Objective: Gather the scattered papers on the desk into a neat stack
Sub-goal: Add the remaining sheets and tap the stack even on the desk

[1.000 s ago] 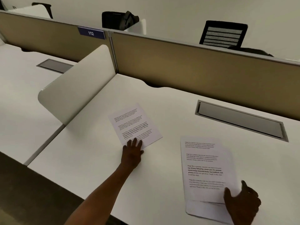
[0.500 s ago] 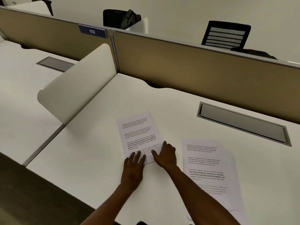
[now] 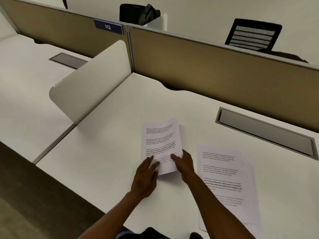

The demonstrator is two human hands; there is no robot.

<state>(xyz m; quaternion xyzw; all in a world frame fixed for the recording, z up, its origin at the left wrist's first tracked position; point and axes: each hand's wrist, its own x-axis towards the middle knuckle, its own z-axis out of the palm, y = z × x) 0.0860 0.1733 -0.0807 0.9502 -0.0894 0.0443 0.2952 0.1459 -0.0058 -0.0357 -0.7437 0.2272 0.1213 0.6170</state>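
A single printed sheet (image 3: 159, 140) lies near the middle of the white desk (image 3: 107, 152), its far edge curling up a little. My left hand (image 3: 146, 176) presses flat on its near left corner. My right hand (image 3: 183, 163) holds its near right edge, thumb on top of the page. To the right lies a loose stack of printed papers (image 3: 224, 180), its sheets slightly fanned, partly covered by my right forearm.
A white side divider (image 3: 89, 83) stands at the desk's left. A tan partition (image 3: 215, 75) with a "112" label (image 3: 107, 27) runs along the back. A grey cable tray cover (image 3: 265, 131) sits at the back right. A black chair (image 3: 253, 34) and a bag (image 3: 138, 13) are beyond.
The single sheet has slid right and toward me, closer to the stack, and turned more upright. My right hand left the stack and came over to the sheet's right edge.
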